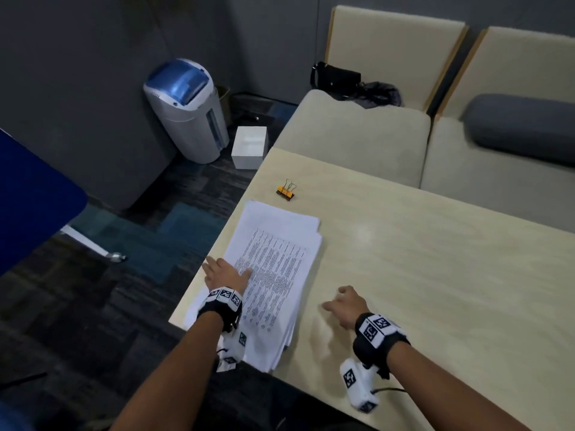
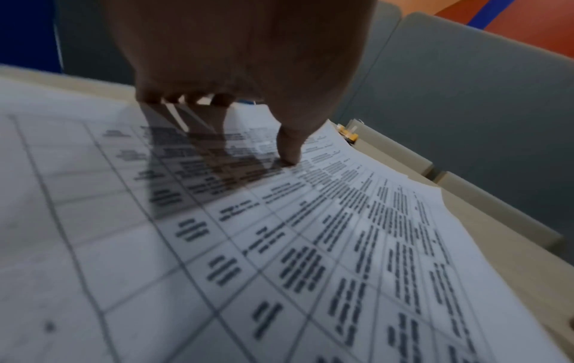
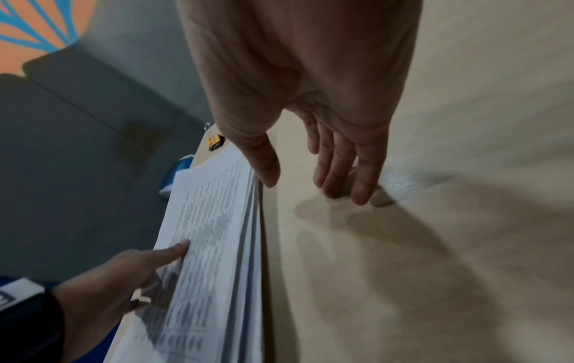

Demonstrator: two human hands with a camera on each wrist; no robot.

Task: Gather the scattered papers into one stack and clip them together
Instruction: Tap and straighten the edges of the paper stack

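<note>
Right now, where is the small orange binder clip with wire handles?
In the head view the orange binder clip lies on the pale wooden table, just beyond the far end of the white paper stack, untouched by both hands.

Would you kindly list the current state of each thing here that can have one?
papers: gathered in a rough pile on the table, edges uneven, unclipped
binder clip: lying on the table beyond the papers, attached to nothing
left hand: fingers straight, thumb pressing the top sheet
right hand: open, holding nothing, beside the papers
bin: lid closed
</note>
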